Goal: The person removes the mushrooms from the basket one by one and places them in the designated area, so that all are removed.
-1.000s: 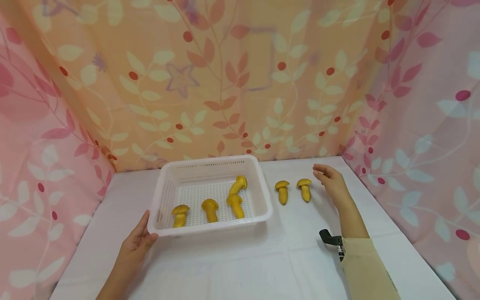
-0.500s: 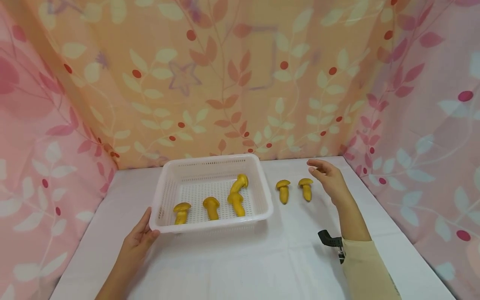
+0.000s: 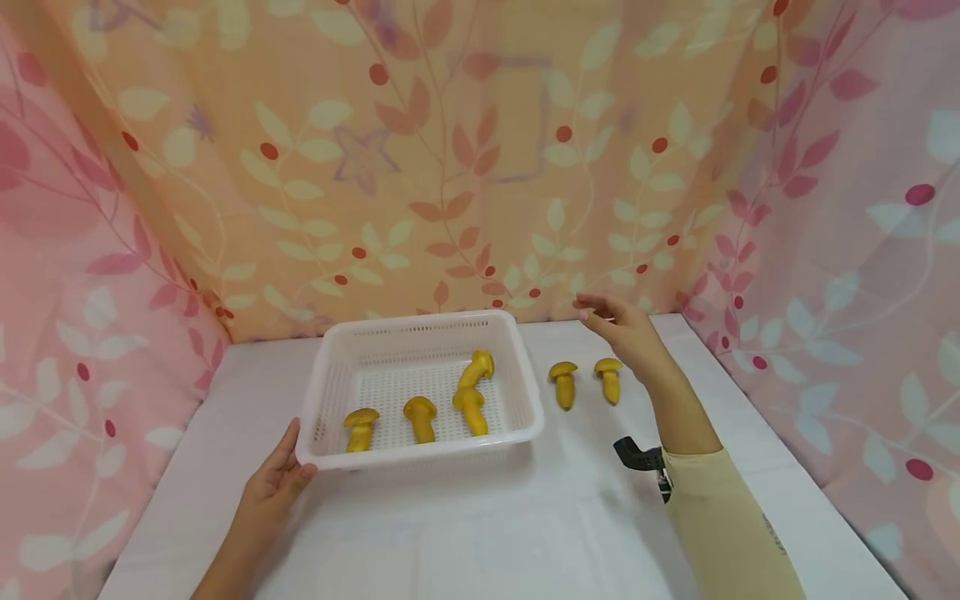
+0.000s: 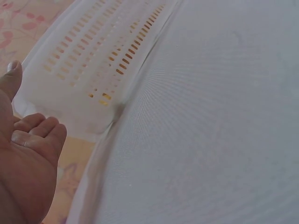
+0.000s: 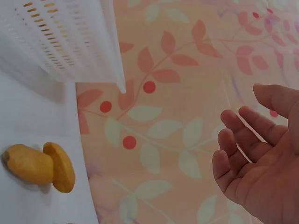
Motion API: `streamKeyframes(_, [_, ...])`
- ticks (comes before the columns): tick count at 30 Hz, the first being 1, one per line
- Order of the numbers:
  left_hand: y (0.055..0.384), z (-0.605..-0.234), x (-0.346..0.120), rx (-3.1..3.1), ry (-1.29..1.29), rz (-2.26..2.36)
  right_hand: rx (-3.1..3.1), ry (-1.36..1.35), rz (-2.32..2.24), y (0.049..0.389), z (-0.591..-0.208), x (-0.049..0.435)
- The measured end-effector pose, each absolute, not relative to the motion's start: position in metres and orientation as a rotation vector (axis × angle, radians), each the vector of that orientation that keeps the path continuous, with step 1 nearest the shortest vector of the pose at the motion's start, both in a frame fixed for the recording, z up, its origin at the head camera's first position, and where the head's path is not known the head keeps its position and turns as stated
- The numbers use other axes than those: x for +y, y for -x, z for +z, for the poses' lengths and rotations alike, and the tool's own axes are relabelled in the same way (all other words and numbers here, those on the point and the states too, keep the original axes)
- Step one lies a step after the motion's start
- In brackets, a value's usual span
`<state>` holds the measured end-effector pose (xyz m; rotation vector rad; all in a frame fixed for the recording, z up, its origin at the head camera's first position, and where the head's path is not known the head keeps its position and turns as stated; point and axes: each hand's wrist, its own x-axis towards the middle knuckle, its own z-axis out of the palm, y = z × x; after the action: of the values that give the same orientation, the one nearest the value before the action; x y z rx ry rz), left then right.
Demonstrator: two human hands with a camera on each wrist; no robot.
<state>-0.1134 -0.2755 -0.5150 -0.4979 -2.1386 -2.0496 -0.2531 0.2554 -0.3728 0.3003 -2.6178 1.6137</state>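
Note:
My left hand (image 3: 272, 483) rests at the near left corner of a white plastic basket (image 3: 322, 461), thumb by the front rim and fingers along the side. In the left wrist view the fingers of this hand (image 4: 30, 158) look relaxed beside the basket wall (image 4: 70, 102). Several yellow toy mushrooms (image 3: 422, 418) lie inside the basket. Two more, a left mushroom (image 3: 565, 385) and a right mushroom (image 3: 609, 381), lie on the table to its right. Beyond these two, my right hand (image 3: 618, 329) hovers with loosely bent fingers and holds nothing.
White cloth covers the table (image 3: 465, 533). Patterned curtains stand close behind it, with an orange back curtain (image 3: 480, 183) and pink ones at both sides. A black wrist camera mount (image 3: 637, 455) sticks out from my right sleeve.
My right hand has moved left and farther back, away from the table's right side and past the two loose mushrooms. The left hand, basket and mushrooms stay where they were.

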Motion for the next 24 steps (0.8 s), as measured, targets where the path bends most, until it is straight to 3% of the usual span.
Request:
streamKeyframes(13, [0.118,-0.513,-0.277,-2.190,0.493,-2.008,-2.717,-0.416,1.538,0.291,-0.337,0.218])
streamKeyframes(24, [0.112,-0.515,-0.276,-2.200,0.460,-2.027,-2.682,-0.561,1.666,0.316,-0.344,0.173])
